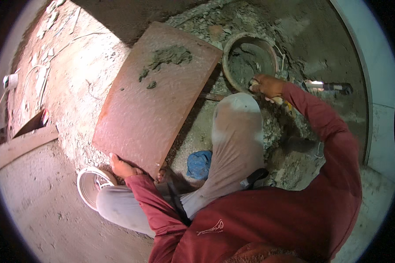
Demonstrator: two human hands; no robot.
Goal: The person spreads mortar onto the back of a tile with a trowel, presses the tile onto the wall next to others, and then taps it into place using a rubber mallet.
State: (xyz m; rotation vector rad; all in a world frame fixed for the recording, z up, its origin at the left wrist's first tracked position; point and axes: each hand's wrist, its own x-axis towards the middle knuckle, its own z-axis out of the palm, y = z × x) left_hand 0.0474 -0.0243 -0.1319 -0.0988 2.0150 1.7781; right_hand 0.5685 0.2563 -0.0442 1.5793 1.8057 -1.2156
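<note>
A large reddish tile [140,105] lies at a slant in front of me, with a patch of wet grey mortar [173,56] spread in lumps on its far part. At the tile's near edge, my left hand [126,167] is closed on it, close to the corner. To the right stands a round bucket [227,70] with grey mortar inside. My right hand [270,85] is closed at the bucket's near right rim. What it grips is mostly hidden by the fingers; only a pale bit shows.
A white round tub [87,188] sits by my bent leg, and a crumpled blue bag [199,165] lies between my legs. Rubble surrounds the bucket. A wooden plank [26,147] and a cable [48,65] lie at left. A wall [338,48] stands at right.
</note>
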